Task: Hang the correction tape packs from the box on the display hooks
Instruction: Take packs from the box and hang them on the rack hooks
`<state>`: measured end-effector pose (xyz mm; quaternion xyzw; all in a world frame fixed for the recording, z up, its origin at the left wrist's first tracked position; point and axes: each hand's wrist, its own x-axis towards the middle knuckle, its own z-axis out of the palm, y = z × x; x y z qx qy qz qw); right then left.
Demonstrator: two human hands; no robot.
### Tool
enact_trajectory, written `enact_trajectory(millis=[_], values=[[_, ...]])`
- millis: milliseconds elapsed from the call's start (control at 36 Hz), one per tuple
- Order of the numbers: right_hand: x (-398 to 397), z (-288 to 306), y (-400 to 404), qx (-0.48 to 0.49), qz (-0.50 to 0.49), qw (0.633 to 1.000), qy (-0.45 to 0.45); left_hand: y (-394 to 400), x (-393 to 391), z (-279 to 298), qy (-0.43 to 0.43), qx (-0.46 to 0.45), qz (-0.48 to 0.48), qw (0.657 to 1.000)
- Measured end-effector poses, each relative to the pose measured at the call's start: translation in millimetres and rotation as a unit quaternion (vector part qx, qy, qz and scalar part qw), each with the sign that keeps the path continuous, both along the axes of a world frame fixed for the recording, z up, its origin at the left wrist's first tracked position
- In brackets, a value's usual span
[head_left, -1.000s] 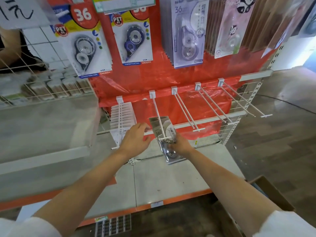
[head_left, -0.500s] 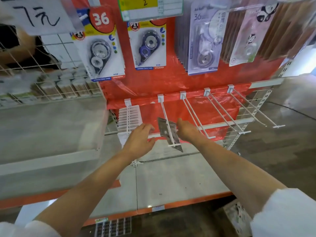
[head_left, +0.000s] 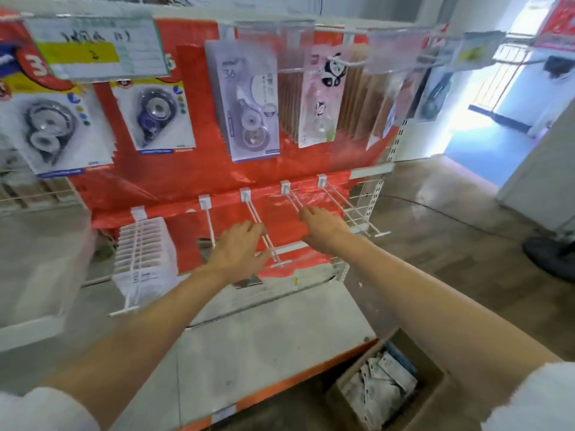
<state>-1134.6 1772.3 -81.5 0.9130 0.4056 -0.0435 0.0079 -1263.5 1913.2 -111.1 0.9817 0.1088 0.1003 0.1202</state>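
A grey correction tape pack (head_left: pixel 203 247) hangs on the second white hook (head_left: pixel 209 222) of the lower row; only its left edge and bottom corner show past my left hand (head_left: pixel 239 247). That hand is spread flat in front of the pack and across the third hook (head_left: pixel 264 236), holding nothing. My right hand (head_left: pixel 323 227) hovers near the fourth hook (head_left: pixel 294 199), fingers loose and empty. A full stack of white packs (head_left: pixel 143 253) fills the first hook. The cardboard box (head_left: pixel 435 396) on the floor at lower right holds several more packs (head_left: pixel 381 385).
Above, an upper row of hooks carries other correction tape packs (head_left: pixel 249 104) against a red backing (head_left: pixel 193 169), with a price sign (head_left: pixel 99 48) at the top left. A grey shelf base (head_left: pixel 264 334) lies under the hooks. The open aisle floor (head_left: pixel 460 244) runs to the right.
The pack has slid back along the second hook and my right hand has let go, moving right. My left hand moved in front of the pack. The view tilted up and right.
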Motion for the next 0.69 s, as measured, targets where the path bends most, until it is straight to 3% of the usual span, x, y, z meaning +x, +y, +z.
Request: enact_trajectory(millis=[333,611,694], values=[[59.3,-10.8,-141.4,0.072,-0.139,0.986,0.049,-126.7,92.7,6.7,0.032,0.042,-0.137,0.989],[88.7,-61.9,-258.0,0.084,-0.257,0.955,0.123,-224.9,159.3,-38.6,0.144,0.096,-0.273,0.946],[89.8,-85.0,-292.5,0.091,-0.274,0.945,0.154,-253.7,175.6,-61.4,0.189,0.076,-0.291,0.935]])
